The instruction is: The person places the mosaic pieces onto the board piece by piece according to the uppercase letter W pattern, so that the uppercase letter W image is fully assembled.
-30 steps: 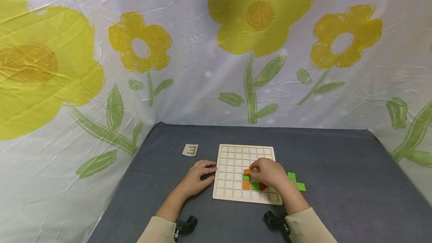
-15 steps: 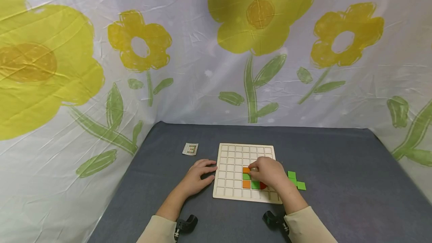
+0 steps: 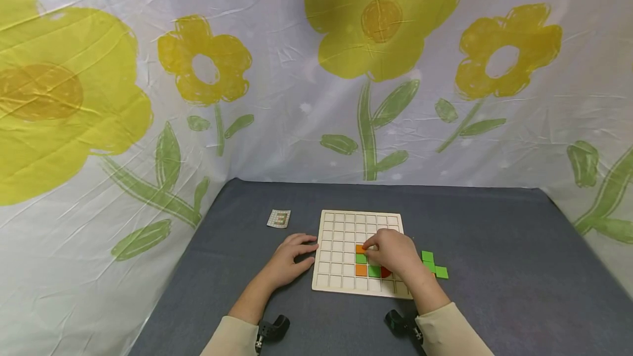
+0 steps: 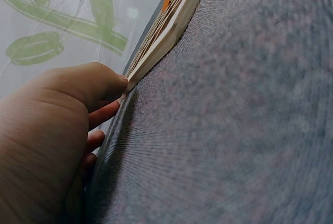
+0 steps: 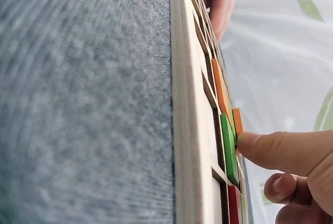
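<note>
A wooden grid board [image 3: 336, 268] lies on the dark cloth. My right hand [image 3: 395, 251] is over its right half, with thumb and finger curled at the upper orange square tile [image 3: 360, 249]. In the right wrist view this orange tile [image 5: 238, 121] stands a little proud beside the thumb tip. Below it are a green tile [image 3: 361, 259], a lower orange tile [image 3: 361, 270], another green tile [image 3: 374, 271] and a red piece [image 3: 386, 272], partly covered by the hand. My left hand [image 3: 287, 261] rests at the board's left edge, fingers extended, fingertips touching the rim.
Several loose green tiles [image 3: 428, 261] lie right of the board, with a sliver of orange among them. A small printed grid card [image 3: 279, 218] lies at the back left. Behind the dark table cloth [image 3: 494, 268] hangs a flower-printed curtain [image 3: 277, 136].
The right hand has brought the upper orange tile slightly left and down into the cell above the green tile. The left hand has stayed at the board's edge.
</note>
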`<state>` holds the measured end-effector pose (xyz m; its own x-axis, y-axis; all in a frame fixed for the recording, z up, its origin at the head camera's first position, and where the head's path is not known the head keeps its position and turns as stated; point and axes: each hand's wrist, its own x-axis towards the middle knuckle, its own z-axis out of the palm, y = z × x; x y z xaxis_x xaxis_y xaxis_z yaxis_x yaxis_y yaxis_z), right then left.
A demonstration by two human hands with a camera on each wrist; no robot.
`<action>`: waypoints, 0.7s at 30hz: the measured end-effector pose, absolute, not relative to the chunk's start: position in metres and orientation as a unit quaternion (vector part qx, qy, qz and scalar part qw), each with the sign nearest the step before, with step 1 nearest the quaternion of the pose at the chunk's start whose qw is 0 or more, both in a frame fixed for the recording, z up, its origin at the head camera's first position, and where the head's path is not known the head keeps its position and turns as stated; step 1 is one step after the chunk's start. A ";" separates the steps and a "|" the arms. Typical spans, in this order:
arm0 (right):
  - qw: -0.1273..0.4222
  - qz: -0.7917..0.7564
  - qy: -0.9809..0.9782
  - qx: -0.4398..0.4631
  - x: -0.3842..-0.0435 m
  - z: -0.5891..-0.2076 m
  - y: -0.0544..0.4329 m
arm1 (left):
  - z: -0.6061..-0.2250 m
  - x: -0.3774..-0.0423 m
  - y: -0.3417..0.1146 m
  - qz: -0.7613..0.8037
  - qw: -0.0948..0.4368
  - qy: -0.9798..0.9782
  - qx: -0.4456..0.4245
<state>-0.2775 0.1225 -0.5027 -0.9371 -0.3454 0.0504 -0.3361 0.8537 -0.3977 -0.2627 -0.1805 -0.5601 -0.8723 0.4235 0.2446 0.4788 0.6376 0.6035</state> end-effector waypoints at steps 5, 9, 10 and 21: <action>0.011 -0.198 0.965 -0.170 -0.278 -0.504 0.122 | -0.560 -0.263 -0.180 -0.344 0.041 -0.904 -0.250; 0.012 -0.199 0.966 -0.164 -0.278 -0.504 0.122 | -0.560 -0.263 -0.180 -0.344 0.040 -0.905 -0.248; 0.012 -0.198 0.966 -0.164 -0.278 -0.504 0.122 | -0.560 -0.263 -0.180 -0.343 0.040 -0.905 -0.248; -0.006 -0.169 0.970 -0.175 -0.281 -0.509 0.124 | -0.561 -0.264 -0.181 -0.337 0.043 -0.905 -0.254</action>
<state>-0.2815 0.1237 -0.5093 -0.9388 -0.3372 0.0705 -0.3411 0.8815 -0.3266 -0.2639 -0.1808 -0.5606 -0.8669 0.4312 0.2500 0.4897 0.6435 0.5884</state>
